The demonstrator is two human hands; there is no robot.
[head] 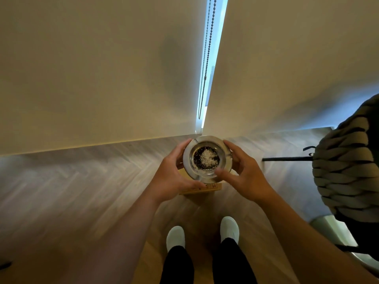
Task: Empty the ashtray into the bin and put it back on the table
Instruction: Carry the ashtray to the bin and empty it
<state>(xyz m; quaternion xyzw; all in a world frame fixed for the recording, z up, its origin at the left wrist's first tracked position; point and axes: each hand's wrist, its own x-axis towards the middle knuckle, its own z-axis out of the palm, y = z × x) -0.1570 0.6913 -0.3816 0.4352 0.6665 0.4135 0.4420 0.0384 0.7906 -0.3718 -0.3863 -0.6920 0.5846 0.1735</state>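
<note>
Blinds (pixel 102 68) take up most of the shot, two big beige panels with a bright gap between them and a bead chain (pixel 206 58) hanging down in that gap. Under those is the wood floor (pixel 82 181), herringbone pattern, a bit blurry. Off to the right there's a chunky knitted cushion (pixel 348 171) in grey-green, sitting on something with dark thin legs, can't really tell what.

Person is standing, looking straight down, black trousers and white shoes (pixel 175 236) visible at the bottom. Both bare forearms reach forward.

The glass ashtray (pixel 207 157) is held up in the air between both hands, upright, well above the floor. Left hand (pixel 172 177) is wrapped around its left edge, fingers curled on the rim. Right hand (pixel 246 173) cups the right side, thumb lying across the near rim. So both are gripping it. Inside there's dark ash with a pale grainy patch (pixel 207 158) in the middle.

Right below the ashtray you can see a bit of a cardboard box (pixel 205 188), mostly hidden by it.
</note>
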